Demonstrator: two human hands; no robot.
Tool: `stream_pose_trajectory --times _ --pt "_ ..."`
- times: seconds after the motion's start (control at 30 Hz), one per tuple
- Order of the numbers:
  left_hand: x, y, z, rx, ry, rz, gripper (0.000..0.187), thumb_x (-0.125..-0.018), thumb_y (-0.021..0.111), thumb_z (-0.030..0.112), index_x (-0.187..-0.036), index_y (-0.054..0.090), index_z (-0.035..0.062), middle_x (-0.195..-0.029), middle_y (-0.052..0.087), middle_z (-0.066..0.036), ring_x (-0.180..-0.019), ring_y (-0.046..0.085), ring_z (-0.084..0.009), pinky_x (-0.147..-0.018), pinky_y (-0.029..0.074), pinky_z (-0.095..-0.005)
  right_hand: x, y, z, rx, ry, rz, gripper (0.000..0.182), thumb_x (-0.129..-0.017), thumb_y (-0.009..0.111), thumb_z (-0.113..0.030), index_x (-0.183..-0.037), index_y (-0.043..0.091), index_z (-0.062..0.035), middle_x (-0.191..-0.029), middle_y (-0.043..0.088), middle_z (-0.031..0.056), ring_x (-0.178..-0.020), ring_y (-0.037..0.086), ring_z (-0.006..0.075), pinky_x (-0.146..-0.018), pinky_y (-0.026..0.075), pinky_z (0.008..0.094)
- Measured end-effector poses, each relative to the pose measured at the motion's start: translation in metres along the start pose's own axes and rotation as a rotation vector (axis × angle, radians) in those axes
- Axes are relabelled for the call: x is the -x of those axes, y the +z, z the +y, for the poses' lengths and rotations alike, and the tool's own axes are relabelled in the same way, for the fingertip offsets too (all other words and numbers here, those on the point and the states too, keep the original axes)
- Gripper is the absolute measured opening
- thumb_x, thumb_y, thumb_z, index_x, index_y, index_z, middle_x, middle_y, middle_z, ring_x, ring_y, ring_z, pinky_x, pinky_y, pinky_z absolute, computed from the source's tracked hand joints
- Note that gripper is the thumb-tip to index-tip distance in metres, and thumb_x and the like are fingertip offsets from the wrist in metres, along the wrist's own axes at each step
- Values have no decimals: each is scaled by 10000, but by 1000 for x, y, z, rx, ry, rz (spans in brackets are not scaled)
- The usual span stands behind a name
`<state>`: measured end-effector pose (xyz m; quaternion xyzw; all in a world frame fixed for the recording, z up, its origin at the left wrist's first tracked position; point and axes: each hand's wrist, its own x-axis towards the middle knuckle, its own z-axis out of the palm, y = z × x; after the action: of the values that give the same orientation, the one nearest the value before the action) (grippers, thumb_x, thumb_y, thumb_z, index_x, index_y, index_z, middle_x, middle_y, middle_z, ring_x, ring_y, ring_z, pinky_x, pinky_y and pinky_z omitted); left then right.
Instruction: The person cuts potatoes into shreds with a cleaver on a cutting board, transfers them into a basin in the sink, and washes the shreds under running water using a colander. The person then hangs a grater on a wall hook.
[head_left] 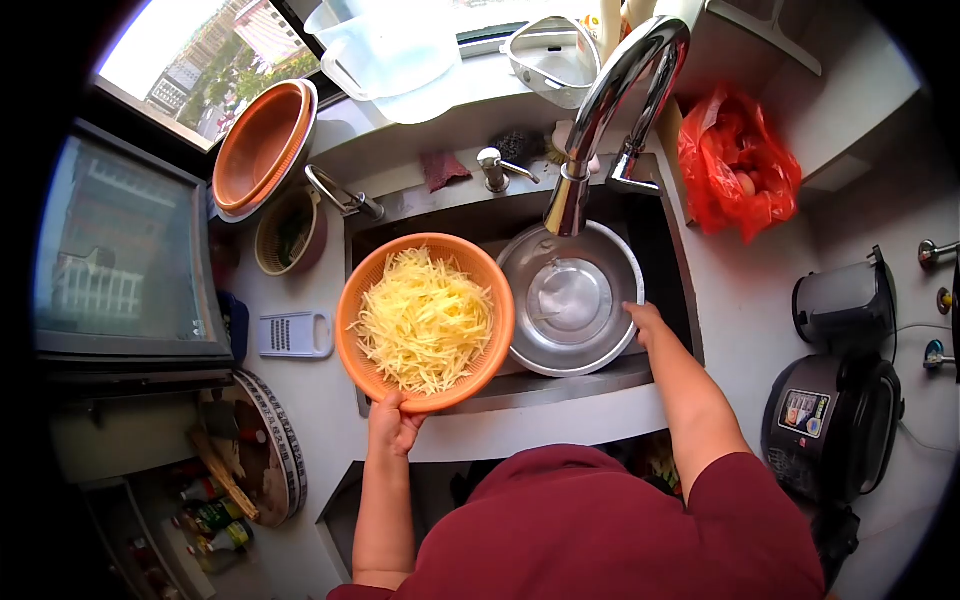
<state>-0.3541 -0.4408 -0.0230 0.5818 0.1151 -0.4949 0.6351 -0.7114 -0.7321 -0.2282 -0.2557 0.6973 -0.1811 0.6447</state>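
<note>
My left hand (396,424) grips the near rim of an orange colander (503,335). Pale yellow shreds, which look like potato, are heaped in the colander (425,318). It sits over the left part of the sink (660,375). My right hand (642,318) is closed on the right rim of a metal basin (520,345), its fingertips partly hidden. The basin stands in the sink, under the chrome faucet (568,200), with a little clear liquid seeming to lie in its bottom. A flat white grater (295,334) lies on the counter left of the colander.
A soap dispenser (493,170) and a small tap (345,193) stand behind the sink. Stacked bowls (262,145) and a basket (290,235) are at the left. A red plastic bag (735,165) and a dark rice cooker (830,425) occupy the right counter.
</note>
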Motion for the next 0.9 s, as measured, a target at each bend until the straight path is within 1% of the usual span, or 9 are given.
stream_pose_trajectory --times 0.1,0.2,0.23,0.37,0.47,0.67,0.7,0.8,0.9 --pt "1 23 -11 -135 22 -5 503 -840 380 -17 -1333 326 67 -1200 537 -190 -962 640 -340 -672 608 -457 -11 0 5 94 -81 136 485 -844 640 -175 -1266 478 0 -1162 590 196 -1025 596 331 -921 467 420" --pt "-3 60 -25 -449 130 32 572 -793 360 -81 -1343 314 69 -1228 515 -187 -1002 623 -328 -716 597 -443 18 15 -11 516 -216 448 617 -819 667 -219 -1339 412 -9 -1258 530 211 -1158 520 352 -995 412 400" --pt "-10 68 -33 -457 249 -51 630 -776 363 -100 -1377 274 64 -1228 512 -178 -1060 590 -319 -795 564 -420 33 15 -19 585 -363 392 721 -788 687 -243 -1384 353 -15 -1341 453 220 -1272 410 356 -1048 355 392" --pt "-46 99 -69 -676 827 -170 907 -728 437 -129 -1498 27 120 -1446 329 -157 -1318 355 -286 -1087 293 -328 60 18 -59 497 -1130 358 678 -784 647 -184 -1379 360 -33 -1413 341 240 -1326 311 377 -1094 267 431" --pt "-59 122 -82 -978 885 -90 899 -749 496 -93 -1499 84 184 -1479 272 -198 -1335 337 -331 -1015 386 -357 102 18 -122 559 -1537 529 695 -773 643 -100 -1398 340 -62 -1432 313 229 -1320 321 378 -1089 270 441" --pt "-82 143 -109 -1376 842 142 855 -785 614 82 -1486 158 260 -1482 279 -178 -1328 319 -373 -867 482 -419 98 16 -176 742 -1497 519 712 -780 618 -145 -1404 303 -7 -1452 262 265 -1334 286 403 -1095 268 443" --pt "-78 146 -105 -1344 801 169 859 -782 633 112 -1486 160 249 -1499 284 -84 -1334 312 -370 -873 479 -423 92 15 -181 750 -1483 507 716 -785 619 -152 -1414 298 -29 -1465 260 236 -1340 284 393 -1092 268 451" --pt "-69 153 -89 -1208 1001 160 837 -791 604 88 -1485 163 247 -1506 282 -20 -1339 305 -372 -893 469 -429 79 16 -182 780 -1449 491 699 -804 605 -159 -1417 297 -25 -1466 279 216 -1342 296 366 -1092 274 425" --pt "-77 152 -76 -1230 1009 162 808 -812 589 132 -1486 156 237 -1497 299 -33 -1331 318 -378 -927 450 -424 74 22 -176 797 -1347 467 657 -826 578 -161 -1405 310 -4 -1430 337 225 -1321 338 353 -1083 301 391"
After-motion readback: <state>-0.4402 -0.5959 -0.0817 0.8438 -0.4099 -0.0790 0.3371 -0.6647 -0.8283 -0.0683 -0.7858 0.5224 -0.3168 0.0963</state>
